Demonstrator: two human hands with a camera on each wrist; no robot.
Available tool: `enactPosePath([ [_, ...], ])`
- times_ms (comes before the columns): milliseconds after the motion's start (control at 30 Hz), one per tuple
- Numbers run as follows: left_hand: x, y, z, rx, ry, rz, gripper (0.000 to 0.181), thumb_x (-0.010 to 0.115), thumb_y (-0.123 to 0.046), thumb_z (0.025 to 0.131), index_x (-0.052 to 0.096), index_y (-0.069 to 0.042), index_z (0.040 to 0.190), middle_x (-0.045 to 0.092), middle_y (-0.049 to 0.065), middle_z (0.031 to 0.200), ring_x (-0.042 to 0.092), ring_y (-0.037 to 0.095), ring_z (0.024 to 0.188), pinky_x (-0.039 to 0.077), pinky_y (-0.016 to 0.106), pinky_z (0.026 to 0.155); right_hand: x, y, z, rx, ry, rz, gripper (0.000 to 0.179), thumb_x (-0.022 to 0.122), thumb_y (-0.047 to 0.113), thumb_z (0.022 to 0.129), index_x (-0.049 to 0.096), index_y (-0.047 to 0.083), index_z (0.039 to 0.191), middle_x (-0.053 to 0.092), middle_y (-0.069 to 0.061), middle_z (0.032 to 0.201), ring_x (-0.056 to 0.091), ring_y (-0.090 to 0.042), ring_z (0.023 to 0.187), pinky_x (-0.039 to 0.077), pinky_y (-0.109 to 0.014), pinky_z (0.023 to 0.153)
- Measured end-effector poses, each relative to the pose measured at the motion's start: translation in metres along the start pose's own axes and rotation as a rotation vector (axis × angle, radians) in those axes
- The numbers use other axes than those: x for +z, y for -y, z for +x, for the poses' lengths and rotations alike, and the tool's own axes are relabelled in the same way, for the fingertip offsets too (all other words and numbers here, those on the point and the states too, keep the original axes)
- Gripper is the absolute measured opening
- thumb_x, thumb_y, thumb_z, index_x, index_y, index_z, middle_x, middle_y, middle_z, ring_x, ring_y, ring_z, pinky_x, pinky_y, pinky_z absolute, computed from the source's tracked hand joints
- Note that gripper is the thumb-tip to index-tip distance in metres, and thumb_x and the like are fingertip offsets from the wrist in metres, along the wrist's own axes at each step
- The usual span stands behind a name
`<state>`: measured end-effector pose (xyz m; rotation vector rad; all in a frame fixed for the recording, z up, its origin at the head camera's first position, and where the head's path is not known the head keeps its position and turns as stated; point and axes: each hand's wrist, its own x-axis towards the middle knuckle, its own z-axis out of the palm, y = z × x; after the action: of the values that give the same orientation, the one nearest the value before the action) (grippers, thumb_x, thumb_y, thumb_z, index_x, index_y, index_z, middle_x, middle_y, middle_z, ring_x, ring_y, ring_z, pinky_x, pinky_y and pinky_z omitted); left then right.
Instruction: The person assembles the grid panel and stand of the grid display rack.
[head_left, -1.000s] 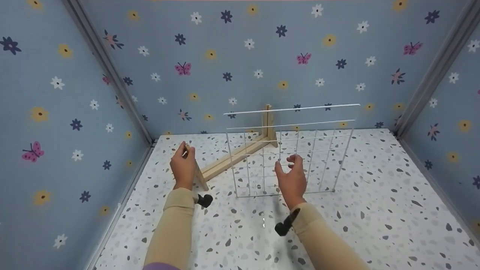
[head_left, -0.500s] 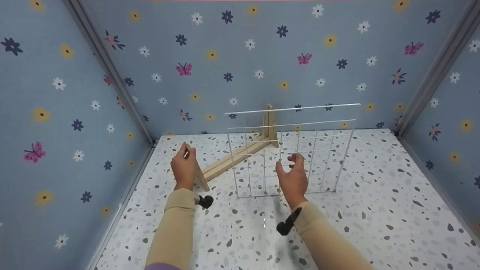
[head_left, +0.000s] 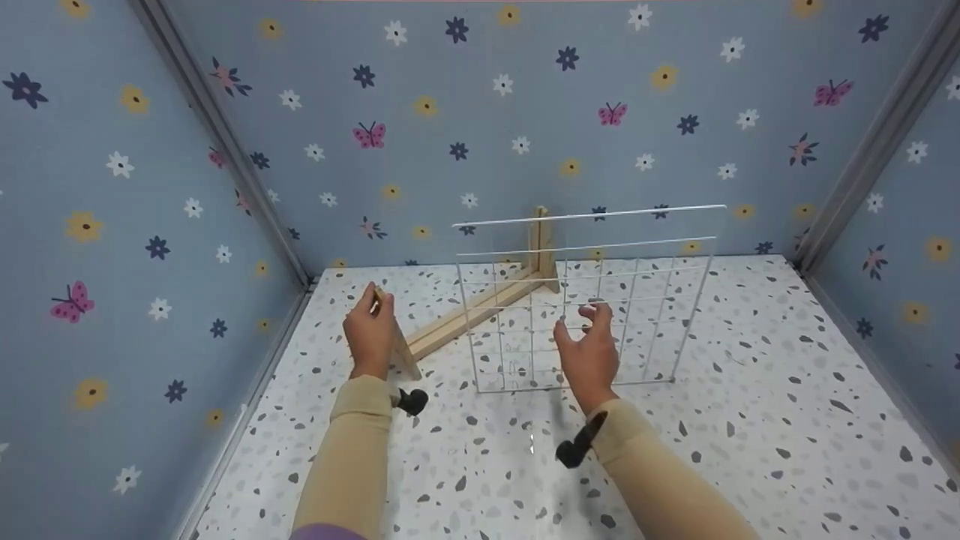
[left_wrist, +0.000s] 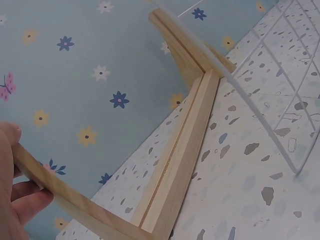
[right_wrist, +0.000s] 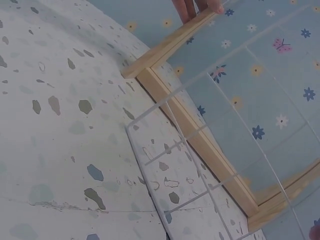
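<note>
Left hand (head_left: 369, 334) pinches one wooden end upright of the grooved wooden frame (head_left: 448, 328), thumb and fingers nearly closed on it. Right hand (head_left: 590, 360) holds the white wire grid (head_left: 531, 306) near mid-span, fingers loosely curled at the wires, thumb apart. From here, grid's near upright, right of left hand, partly in front of frame. Frame sits on speckled tabletop (head_left: 750, 450), angled toward butterfly-and-flower-print wall (head_left: 480, 112).

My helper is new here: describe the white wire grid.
Below the flowered back wall is a speckled white table. A pale wooden frame stands on it, its far end seen through the white wire grid. Unlike that solid wood, the grid is an open mesh.
</note>
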<state>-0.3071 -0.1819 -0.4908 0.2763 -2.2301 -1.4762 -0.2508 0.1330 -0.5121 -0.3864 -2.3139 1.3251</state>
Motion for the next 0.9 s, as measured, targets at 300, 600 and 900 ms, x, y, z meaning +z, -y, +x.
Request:
enactPosePath([
  [300, -0.002, 0.002, 0.002, -0.011, 0.010, -0.002, 0.051, 0.059, -0.027, 0.104, 0.047, -0.011, 0.151, 0.052, 0.010, 0.149, 0.056, 0.026, 0.132, 0.050, 0.033, 0.103, -0.002, 0.007, 0.001, -0.001, 0.015, 0.038, 0.057, 0.071, 0.037, 0.093, 0.041, 0.022, 0.140, 0.059, 0.002, 0.137, 0.062, -0.027, 0.113, 0.051, -0.045, 0.078],
  [600, -0.001, 0.003, 0.000, 0.014, 0.028, -0.011, 0.051, 0.060, -0.027, 0.104, 0.048, -0.010, 0.151, 0.052, 0.012, 0.149, 0.056, 0.027, 0.131, 0.050, 0.034, 0.103, -0.007, 0.017, 0.004, -0.027, 0.039, 0.044, 0.059, 0.070, 0.037, 0.094, 0.040, 0.023, 0.142, 0.058, 0.004, 0.138, 0.061, -0.025, 0.113, 0.051, -0.043, 0.074],
  [900, 0.001, 0.002, -0.003, 0.048, 0.077, -0.043, 0.051, 0.060, -0.025, 0.104, 0.048, -0.011, 0.151, 0.053, 0.013, 0.149, 0.056, 0.027, 0.132, 0.051, 0.036, 0.103, -0.014, 0.027, 0.011, -0.070, 0.040, 0.056, 0.060, 0.071, 0.033, 0.094, 0.039, 0.020, 0.143, 0.059, -0.001, 0.138, 0.063, -0.025, 0.110, 0.052, -0.043, 0.076],
])
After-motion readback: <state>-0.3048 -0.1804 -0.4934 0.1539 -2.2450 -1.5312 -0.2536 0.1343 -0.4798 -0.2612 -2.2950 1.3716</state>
